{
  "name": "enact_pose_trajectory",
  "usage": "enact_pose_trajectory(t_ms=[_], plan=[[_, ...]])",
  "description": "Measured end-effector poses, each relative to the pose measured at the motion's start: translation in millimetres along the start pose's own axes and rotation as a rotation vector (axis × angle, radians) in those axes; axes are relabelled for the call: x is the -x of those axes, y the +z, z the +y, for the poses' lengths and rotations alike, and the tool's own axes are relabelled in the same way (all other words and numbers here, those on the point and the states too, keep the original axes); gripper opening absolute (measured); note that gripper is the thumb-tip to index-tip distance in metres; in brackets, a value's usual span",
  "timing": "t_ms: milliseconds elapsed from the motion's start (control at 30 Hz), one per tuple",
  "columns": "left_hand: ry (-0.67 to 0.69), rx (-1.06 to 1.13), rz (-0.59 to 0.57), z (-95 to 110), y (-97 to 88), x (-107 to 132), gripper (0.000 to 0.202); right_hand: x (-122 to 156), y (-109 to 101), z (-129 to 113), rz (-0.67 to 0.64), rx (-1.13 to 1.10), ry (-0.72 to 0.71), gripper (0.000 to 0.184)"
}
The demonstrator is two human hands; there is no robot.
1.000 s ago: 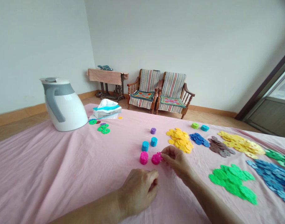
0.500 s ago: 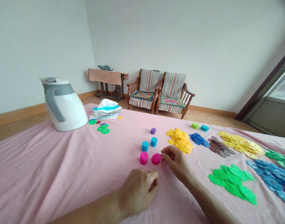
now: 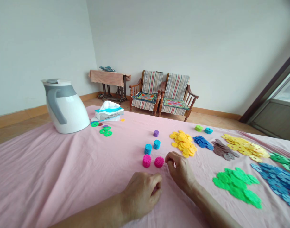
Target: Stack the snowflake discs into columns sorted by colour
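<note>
My left hand (image 3: 143,194) rests on the pink cloth in a loose fist; whatever its fingers hold, if anything, is hidden. My right hand (image 3: 180,169) has its fingers curled in, with nothing seen in them. Its fingertips are just right of a low stack of pink flower-shaped discs (image 3: 159,162). A taller pink stack (image 3: 147,161) stands to the left of that one. Behind them are two blue stacks, one on the left (image 3: 148,148) and one on the right (image 3: 156,144). Farther back stands a small purple stack (image 3: 156,133).
Loose disc piles lie to the right: yellow (image 3: 183,143), dark blue (image 3: 203,142), brown (image 3: 223,148), bright green (image 3: 238,186) and blue (image 3: 278,182). A white jug (image 3: 69,109) and a tissue box (image 3: 109,113) stand at the left. Two wooden chairs (image 3: 162,91) are beyond the table.
My right hand has drawn slightly away from the low pink stack, its fingers curling in more. My left hand and the stacks look much the same.
</note>
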State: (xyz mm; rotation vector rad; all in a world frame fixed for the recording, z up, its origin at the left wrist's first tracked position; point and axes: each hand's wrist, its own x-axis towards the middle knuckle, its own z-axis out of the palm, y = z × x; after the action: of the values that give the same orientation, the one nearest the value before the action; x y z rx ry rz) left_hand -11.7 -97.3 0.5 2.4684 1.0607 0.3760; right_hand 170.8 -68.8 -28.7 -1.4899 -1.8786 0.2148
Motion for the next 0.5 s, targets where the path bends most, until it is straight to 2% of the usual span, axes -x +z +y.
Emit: enact_pose_trajectory(t_ms=[500], plan=[[0.002, -0.003, -0.005, 0.1, -0.2, -0.6, 0.009, 1.1, -0.6, -4.6, -0.022, -0.024, 0.004, 0.021]])
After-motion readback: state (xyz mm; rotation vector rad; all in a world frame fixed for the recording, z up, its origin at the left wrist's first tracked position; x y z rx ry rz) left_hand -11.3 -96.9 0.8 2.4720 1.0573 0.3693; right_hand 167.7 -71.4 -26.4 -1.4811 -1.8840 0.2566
